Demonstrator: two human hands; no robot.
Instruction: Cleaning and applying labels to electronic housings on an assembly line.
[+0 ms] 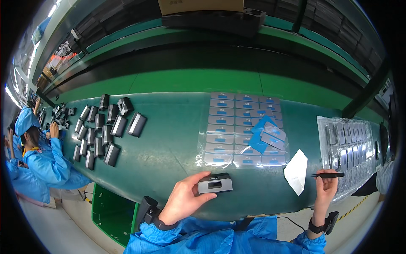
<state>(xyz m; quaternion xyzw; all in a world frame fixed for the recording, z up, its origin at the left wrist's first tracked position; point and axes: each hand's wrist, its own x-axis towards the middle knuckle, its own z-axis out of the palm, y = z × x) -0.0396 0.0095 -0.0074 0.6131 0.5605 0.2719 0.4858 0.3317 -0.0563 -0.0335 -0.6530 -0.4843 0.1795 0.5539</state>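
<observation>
My left hand [185,197] grips a small grey-and-black device housing [221,185] at its left end, thumb below and fingers above. A dark rectangular window shows in the housing's grey face. On the right, my right hand [326,189] pinches a slim black pen-like tool [335,175], held level above the table edge. Whether it is a pen or tweezers I cannot tell. A crumpled white sheet of paper [296,170] lies between my hands. Beyond the housing, a clear plastic sheet [202,159] carries rows of grey plates with blue patches; loose plates [272,140] and blue film [256,142] lie on it.
Several similar housings [119,126] stand in a cluster on the green table [169,139] at left. A clear plastic tray [323,131] with grey parts lies at right. A co-worker in blue [47,161] sits far left. A green bin [112,216] stands below the table edge.
</observation>
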